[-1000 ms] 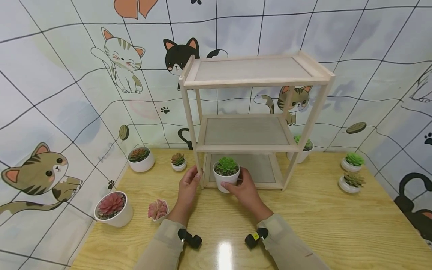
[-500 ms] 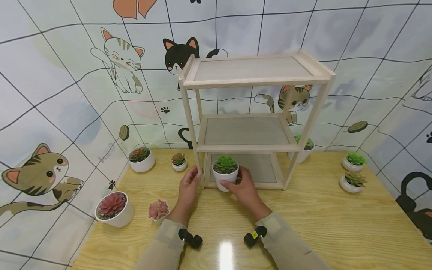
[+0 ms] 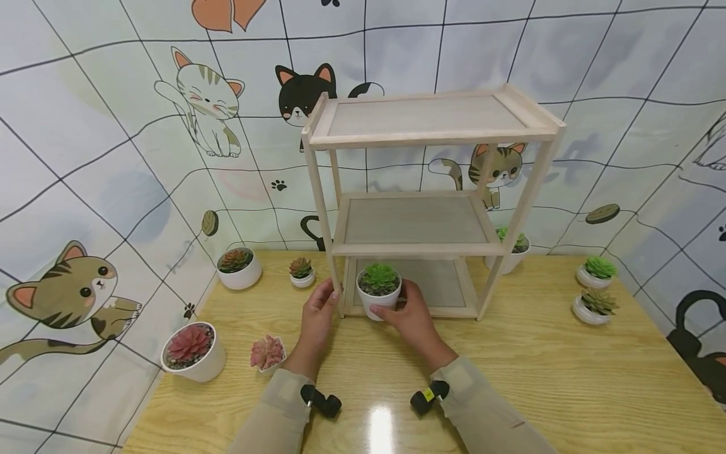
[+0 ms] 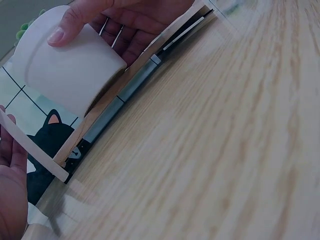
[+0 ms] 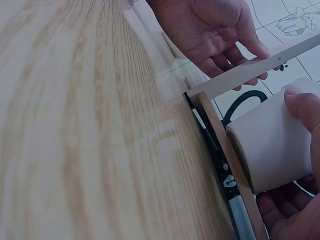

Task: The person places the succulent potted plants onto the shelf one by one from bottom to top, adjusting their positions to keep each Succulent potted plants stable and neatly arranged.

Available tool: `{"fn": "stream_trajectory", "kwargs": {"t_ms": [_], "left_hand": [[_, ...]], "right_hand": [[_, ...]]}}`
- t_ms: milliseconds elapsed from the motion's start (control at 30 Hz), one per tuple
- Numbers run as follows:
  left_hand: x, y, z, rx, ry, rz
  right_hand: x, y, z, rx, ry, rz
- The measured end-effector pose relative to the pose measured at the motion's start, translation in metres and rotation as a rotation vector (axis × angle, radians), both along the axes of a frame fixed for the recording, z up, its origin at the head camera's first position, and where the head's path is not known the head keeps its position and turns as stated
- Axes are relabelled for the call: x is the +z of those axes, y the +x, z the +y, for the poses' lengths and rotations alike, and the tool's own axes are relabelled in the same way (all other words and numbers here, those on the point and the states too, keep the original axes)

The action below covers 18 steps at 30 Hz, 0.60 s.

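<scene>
A white pot with a green succulent (image 3: 379, 291) stands at the front left of the bottom tier of a pale wooden shelf (image 3: 416, 248). My right hand (image 3: 415, 320) grips this pot from the right, thumb across its front and fingers behind. In the left wrist view, the white pot (image 4: 70, 62) has its base right at the shelf's front rail (image 4: 107, 107). My left hand (image 3: 317, 315) holds the shelf's left front post, thumb on the near side. The right wrist view has the left hand's fingers (image 5: 235, 55) passing behind that post.
Left of the shelf are a large pot with a pink succulent (image 3: 193, 353), a small pink succulent (image 3: 268, 353), a reddish-green one (image 3: 239, 270) and a small brownish one (image 3: 301, 272). Two small succulents (image 3: 595, 306) sit at the right. Another white pot (image 3: 513, 255) stands behind the right post.
The potted succulent has shifted very slightly left and back over the bottom tier in my right hand. My left hand has stayed on the post.
</scene>
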<state>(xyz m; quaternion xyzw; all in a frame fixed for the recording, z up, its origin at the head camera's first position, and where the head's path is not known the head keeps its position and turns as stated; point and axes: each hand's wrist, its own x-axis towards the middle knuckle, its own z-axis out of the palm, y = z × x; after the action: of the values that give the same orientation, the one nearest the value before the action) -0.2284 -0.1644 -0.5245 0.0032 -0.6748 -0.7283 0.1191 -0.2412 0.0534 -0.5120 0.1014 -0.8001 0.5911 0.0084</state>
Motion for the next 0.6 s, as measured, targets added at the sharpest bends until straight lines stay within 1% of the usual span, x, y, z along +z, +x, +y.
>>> {"fn": "stream_trajectory", "kwargs": {"t_ms": [100,333,500,600], "left_hand": [[-0.0005,-0.0001,-0.0001,-0.004,-0.011,0.006],[-0.0001,0.0004,-0.0008,-0.02,0.01,-0.024],[0.0,0.0003,-0.0006,-0.016,0.002,-0.019],[0.0001,0.0002,-0.0012,-0.013,0.0,-0.016]], "right_hand": [[-0.0006,-0.0006,-0.001,-0.005,-0.003,0.001],[-0.0001,0.0,-0.0041,-0.019,-0.003,0.018],[-0.002,-0.0019,-0.0055,-0.033,0.006,0.055],[-0.0021,-0.0032,-0.0062,-0.046,-0.004,0.054]]}}
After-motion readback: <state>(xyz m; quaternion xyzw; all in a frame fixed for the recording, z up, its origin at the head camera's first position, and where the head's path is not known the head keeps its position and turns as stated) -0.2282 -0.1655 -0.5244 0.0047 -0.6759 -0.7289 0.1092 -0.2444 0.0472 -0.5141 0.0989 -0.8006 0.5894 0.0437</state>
